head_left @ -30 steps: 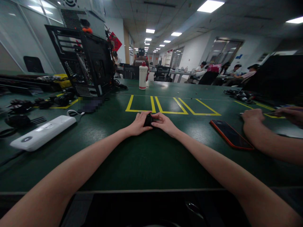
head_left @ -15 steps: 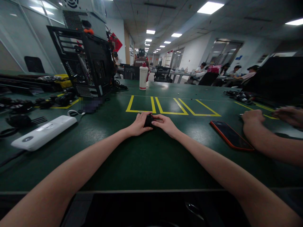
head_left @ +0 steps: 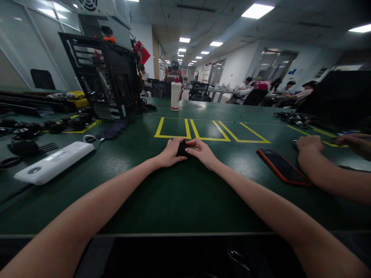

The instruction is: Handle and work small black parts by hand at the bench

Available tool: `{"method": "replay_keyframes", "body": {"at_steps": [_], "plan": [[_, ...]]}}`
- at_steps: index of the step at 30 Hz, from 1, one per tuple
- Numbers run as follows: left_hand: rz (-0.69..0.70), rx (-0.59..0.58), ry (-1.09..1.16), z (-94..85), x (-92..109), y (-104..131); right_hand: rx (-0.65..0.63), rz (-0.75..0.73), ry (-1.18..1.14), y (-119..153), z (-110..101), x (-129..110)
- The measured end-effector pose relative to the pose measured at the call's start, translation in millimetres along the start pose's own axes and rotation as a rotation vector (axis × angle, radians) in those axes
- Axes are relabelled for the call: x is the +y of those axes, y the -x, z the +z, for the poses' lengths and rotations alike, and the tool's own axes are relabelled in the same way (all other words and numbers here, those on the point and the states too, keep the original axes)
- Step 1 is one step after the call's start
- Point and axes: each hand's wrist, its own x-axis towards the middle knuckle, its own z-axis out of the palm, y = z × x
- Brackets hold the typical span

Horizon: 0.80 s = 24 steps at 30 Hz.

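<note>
Both hands meet at the middle of the green table (head_left: 185, 197), around a small black object (head_left: 181, 148). My left hand (head_left: 171, 153) grips it from the left, fingers on its far side and thumb on its near side. From the right, my right hand (head_left: 202, 153) pinches its right side with thumb and fingers. Most of the object is hidden by the fingers, so I cannot make out what it is. Just beyond the hands, yellow tape outlines (head_left: 210, 139) mark the tabletop.
A white power strip (head_left: 55, 163) and a black computer case (head_left: 116, 77) stand at the left. A white bottle (head_left: 175, 95) is at the back. To the right lies an orange-edged phone (head_left: 283, 166), beside another person's hands (head_left: 310, 144).
My hands and the black object stay almost in place. At the far right, the other person's farther hand has shifted slightly.
</note>
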Motion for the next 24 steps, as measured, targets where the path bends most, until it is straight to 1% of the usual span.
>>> {"method": "replay_keyframes", "body": {"at_steps": [6, 11, 17, 20, 24], "plan": [[-0.007, 0.0, 0.003, 0.8, -0.8, 0.4, -0.03, 0.068, -0.004, 0.6, -1.2, 0.8], [-0.013, -0.001, 0.009, -0.4, 0.5, -0.1, -0.062, -0.007, -0.038, 2.3, -1.4, 0.6], [-0.004, 0.001, 0.003, -0.2, -0.3, 0.2, 0.013, -0.052, 0.027, 1.1, 0.5, 0.0], [-0.004, 0.006, 0.004, 0.5, -0.4, 0.1, 0.014, -0.022, 0.031, 0.2, 0.5, 0.3], [-0.007, 0.005, 0.006, 0.4, 0.4, 0.3, -0.008, 0.068, 0.03, 0.3, -0.7, -0.1]]}}
